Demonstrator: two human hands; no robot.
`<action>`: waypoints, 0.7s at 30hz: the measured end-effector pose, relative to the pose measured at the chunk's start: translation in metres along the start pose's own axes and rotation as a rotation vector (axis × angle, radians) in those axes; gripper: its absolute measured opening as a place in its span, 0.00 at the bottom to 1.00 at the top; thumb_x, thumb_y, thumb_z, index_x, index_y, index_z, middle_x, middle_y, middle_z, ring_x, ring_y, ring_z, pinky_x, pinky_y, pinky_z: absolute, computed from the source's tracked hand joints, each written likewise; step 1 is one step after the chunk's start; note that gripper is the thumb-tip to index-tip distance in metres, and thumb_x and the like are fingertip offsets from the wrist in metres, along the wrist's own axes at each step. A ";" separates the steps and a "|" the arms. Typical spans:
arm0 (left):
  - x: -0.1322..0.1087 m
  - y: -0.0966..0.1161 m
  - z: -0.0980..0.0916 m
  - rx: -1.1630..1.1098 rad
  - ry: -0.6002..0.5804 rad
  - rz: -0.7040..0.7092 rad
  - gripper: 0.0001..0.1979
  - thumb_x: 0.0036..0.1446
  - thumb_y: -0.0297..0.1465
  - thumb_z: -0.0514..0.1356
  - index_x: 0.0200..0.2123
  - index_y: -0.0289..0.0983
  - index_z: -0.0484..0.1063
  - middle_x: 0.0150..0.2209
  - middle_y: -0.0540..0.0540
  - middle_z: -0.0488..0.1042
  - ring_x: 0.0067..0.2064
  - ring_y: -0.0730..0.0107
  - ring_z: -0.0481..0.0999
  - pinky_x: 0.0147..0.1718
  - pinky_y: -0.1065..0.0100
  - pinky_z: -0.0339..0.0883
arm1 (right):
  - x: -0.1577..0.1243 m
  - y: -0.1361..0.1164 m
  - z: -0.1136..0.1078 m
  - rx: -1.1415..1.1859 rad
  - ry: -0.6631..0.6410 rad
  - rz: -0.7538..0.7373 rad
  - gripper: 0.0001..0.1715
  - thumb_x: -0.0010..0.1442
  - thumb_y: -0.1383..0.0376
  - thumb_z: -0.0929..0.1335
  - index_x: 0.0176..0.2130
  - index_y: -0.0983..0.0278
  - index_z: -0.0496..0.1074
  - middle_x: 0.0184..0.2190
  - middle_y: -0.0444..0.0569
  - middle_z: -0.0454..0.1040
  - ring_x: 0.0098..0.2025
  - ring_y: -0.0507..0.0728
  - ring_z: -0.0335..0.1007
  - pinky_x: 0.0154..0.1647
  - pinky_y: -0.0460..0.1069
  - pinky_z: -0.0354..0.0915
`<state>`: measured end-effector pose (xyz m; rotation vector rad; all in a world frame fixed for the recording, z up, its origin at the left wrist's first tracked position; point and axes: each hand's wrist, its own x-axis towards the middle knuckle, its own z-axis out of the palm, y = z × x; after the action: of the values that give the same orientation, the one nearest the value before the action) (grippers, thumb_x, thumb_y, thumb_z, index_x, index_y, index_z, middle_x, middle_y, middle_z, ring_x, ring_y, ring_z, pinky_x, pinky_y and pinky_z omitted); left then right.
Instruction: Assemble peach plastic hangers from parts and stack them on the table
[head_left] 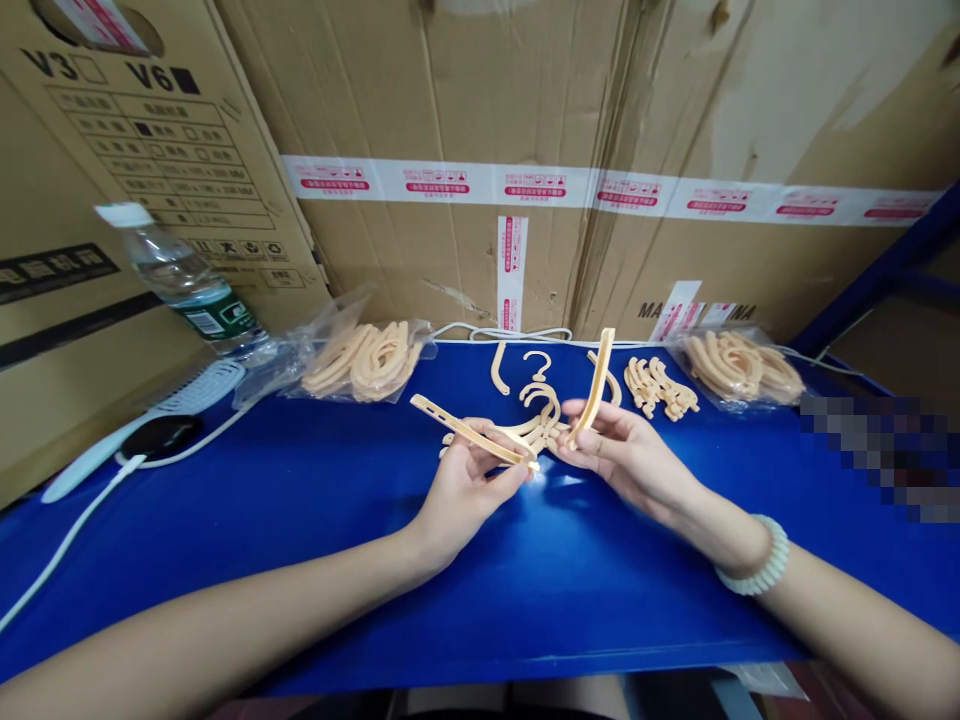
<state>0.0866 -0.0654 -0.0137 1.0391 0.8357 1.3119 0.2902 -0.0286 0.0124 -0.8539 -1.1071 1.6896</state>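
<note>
Over the blue table, my left hand (469, 490) is closed on a beige plastic hanger arm (457, 425), a long slotted piece that points up and left. Between the fingers of my right hand (630, 455) a second hanger arm (598, 380) stands nearly upright, its hollow side showing. The lower ends of both pieces are close but apart. Just behind my hands lies a pile of beige hanger parts (541, 425), partly hidden by my fingers. A hanger hook (538, 362) and a loose curved arm (499, 370) rest beyond it.
Small hanger joints (660, 388) lie right of the pile. Bags of beige arms stand back left (367, 360) and back right (739, 368). At left are a water bottle (191, 285), a pale hairbrush (150, 415) and a black charging pad (161, 436) with a white cable. Cardboard boxes (450, 110) wall the back.
</note>
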 end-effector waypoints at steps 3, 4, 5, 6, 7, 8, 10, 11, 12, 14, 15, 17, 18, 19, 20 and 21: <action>0.000 0.000 0.001 -0.025 -0.031 -0.018 0.25 0.48 0.26 0.72 0.40 0.40 0.59 0.35 0.51 0.81 0.39 0.70 0.82 0.44 0.65 0.75 | -0.003 0.008 0.006 -0.076 -0.057 -0.042 0.19 0.48 0.66 0.81 0.40 0.63 0.77 0.36 0.46 0.81 0.38 0.54 0.79 0.46 0.50 0.76; 0.000 0.001 0.001 -0.022 -0.050 -0.016 0.25 0.48 0.26 0.72 0.40 0.40 0.58 0.34 0.51 0.81 0.38 0.71 0.82 0.44 0.66 0.75 | -0.004 0.011 0.008 -0.110 -0.062 -0.070 0.18 0.48 0.66 0.80 0.39 0.63 0.77 0.35 0.46 0.81 0.37 0.53 0.79 0.45 0.50 0.75; -0.001 0.001 0.001 -0.014 -0.070 -0.013 0.24 0.48 0.25 0.71 0.39 0.40 0.58 0.34 0.52 0.81 0.37 0.72 0.82 0.43 0.67 0.75 | -0.005 0.012 0.009 -0.141 -0.069 -0.091 0.18 0.48 0.66 0.80 0.39 0.63 0.77 0.35 0.46 0.82 0.36 0.53 0.79 0.44 0.50 0.75; -0.001 0.002 0.001 -0.002 -0.086 -0.013 0.24 0.49 0.25 0.71 0.39 0.41 0.57 0.33 0.52 0.81 0.37 0.72 0.82 0.43 0.67 0.75 | -0.005 0.014 0.010 -0.169 -0.079 -0.102 0.17 0.48 0.66 0.80 0.38 0.63 0.77 0.34 0.46 0.82 0.35 0.53 0.79 0.43 0.50 0.75; -0.001 0.003 0.001 0.012 -0.099 -0.015 0.23 0.49 0.25 0.71 0.38 0.40 0.58 0.33 0.52 0.81 0.36 0.72 0.81 0.42 0.68 0.75 | -0.005 0.014 0.010 -0.192 -0.091 -0.103 0.17 0.48 0.65 0.80 0.38 0.63 0.77 0.34 0.46 0.82 0.35 0.53 0.79 0.43 0.50 0.75; -0.002 0.003 0.001 0.028 -0.110 -0.018 0.23 0.49 0.25 0.71 0.38 0.40 0.58 0.33 0.52 0.80 0.36 0.72 0.81 0.42 0.68 0.75 | -0.005 0.014 0.010 -0.208 -0.105 -0.102 0.17 0.48 0.65 0.80 0.38 0.63 0.77 0.33 0.46 0.82 0.35 0.54 0.79 0.43 0.50 0.75; -0.002 0.004 0.000 0.070 -0.125 -0.032 0.22 0.48 0.26 0.71 0.37 0.40 0.60 0.33 0.51 0.80 0.36 0.70 0.81 0.41 0.66 0.76 | -0.005 0.014 0.010 -0.235 -0.129 -0.107 0.16 0.48 0.64 0.81 0.37 0.63 0.77 0.33 0.46 0.82 0.35 0.55 0.80 0.44 0.51 0.75; -0.002 0.003 0.000 0.092 -0.125 -0.039 0.21 0.48 0.27 0.71 0.37 0.39 0.60 0.33 0.50 0.79 0.36 0.69 0.81 0.41 0.65 0.76 | -0.005 0.013 0.009 -0.249 -0.139 -0.115 0.16 0.48 0.63 0.81 0.36 0.63 0.77 0.33 0.46 0.82 0.36 0.55 0.80 0.44 0.52 0.75; -0.002 0.003 -0.001 0.111 -0.121 -0.044 0.21 0.48 0.27 0.71 0.36 0.39 0.61 0.34 0.50 0.79 0.36 0.67 0.81 0.41 0.64 0.77 | -0.006 0.013 0.009 -0.263 -0.146 -0.124 0.16 0.48 0.62 0.81 0.35 0.63 0.77 0.33 0.46 0.82 0.36 0.56 0.80 0.45 0.52 0.75; -0.002 0.001 -0.002 0.138 -0.112 -0.039 0.20 0.48 0.27 0.71 0.36 0.39 0.62 0.33 0.49 0.79 0.37 0.66 0.81 0.40 0.64 0.77 | -0.006 0.012 0.008 -0.281 -0.151 -0.140 0.16 0.47 0.61 0.81 0.34 0.63 0.77 0.33 0.46 0.82 0.36 0.57 0.80 0.45 0.53 0.75; -0.002 0.000 -0.002 0.148 -0.111 -0.026 0.19 0.48 0.27 0.71 0.35 0.38 0.62 0.33 0.49 0.78 0.37 0.66 0.81 0.40 0.64 0.77 | -0.006 0.012 0.008 -0.286 -0.153 -0.143 0.16 0.46 0.61 0.81 0.33 0.62 0.77 0.32 0.46 0.82 0.36 0.57 0.80 0.45 0.54 0.76; -0.002 -0.001 -0.003 0.168 -0.122 0.015 0.18 0.49 0.27 0.70 0.35 0.38 0.63 0.34 0.48 0.78 0.38 0.67 0.81 0.39 0.66 0.78 | -0.006 0.011 0.007 -0.285 -0.154 -0.141 0.16 0.46 0.62 0.82 0.33 0.62 0.78 0.31 0.46 0.82 0.34 0.57 0.80 0.44 0.53 0.76; -0.002 -0.001 -0.003 0.180 -0.128 0.034 0.17 0.50 0.27 0.69 0.36 0.39 0.63 0.35 0.48 0.79 0.39 0.67 0.81 0.39 0.66 0.78 | -0.006 0.010 0.007 -0.283 -0.155 -0.138 0.15 0.46 0.63 0.82 0.33 0.62 0.78 0.31 0.45 0.82 0.34 0.56 0.80 0.43 0.52 0.76; -0.003 -0.001 -0.003 0.194 -0.132 0.052 0.17 0.50 0.26 0.69 0.37 0.39 0.63 0.35 0.48 0.79 0.40 0.67 0.81 0.40 0.66 0.78 | -0.006 0.010 0.007 -0.285 -0.155 -0.135 0.15 0.46 0.63 0.81 0.33 0.62 0.78 0.31 0.45 0.82 0.34 0.55 0.80 0.42 0.51 0.76; -0.003 0.000 -0.002 0.206 -0.134 0.069 0.17 0.51 0.26 0.68 0.38 0.39 0.63 0.36 0.48 0.79 0.41 0.67 0.81 0.40 0.67 0.78 | -0.005 0.010 0.006 -0.288 -0.155 -0.133 0.15 0.46 0.64 0.81 0.33 0.62 0.78 0.31 0.45 0.82 0.33 0.55 0.80 0.41 0.51 0.76; -0.003 0.000 -0.002 0.217 -0.135 0.085 0.17 0.51 0.26 0.68 0.38 0.40 0.62 0.36 0.48 0.79 0.41 0.67 0.82 0.40 0.67 0.78 | -0.005 0.010 0.006 -0.292 -0.153 -0.130 0.14 0.46 0.64 0.81 0.33 0.62 0.78 0.32 0.45 0.82 0.33 0.55 0.80 0.41 0.50 0.76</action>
<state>0.0841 -0.0683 -0.0145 1.3323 0.8517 1.2249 0.2837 -0.0369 0.0059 -0.8212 -1.5089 1.5268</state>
